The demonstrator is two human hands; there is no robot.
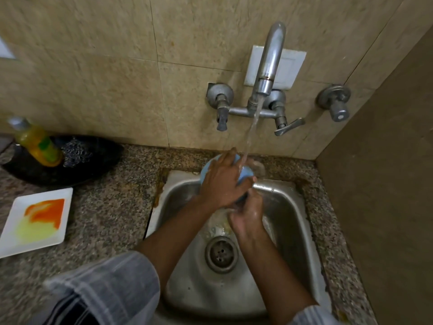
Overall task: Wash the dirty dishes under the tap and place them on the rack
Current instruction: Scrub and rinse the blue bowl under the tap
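Blue bowl [243, 175] over sink [290, 207], right under tap [269, 64] stream. Left hand [222, 181] spread flat across it, right hand [248, 213] gripping lower edge from below. Dirty white plate [35, 221] waiting on counter [110, 207].

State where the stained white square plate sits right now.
In the head view, the white square plate lies on the speckled countertop at the far left, left of the steel sink and just in front of the black tray.
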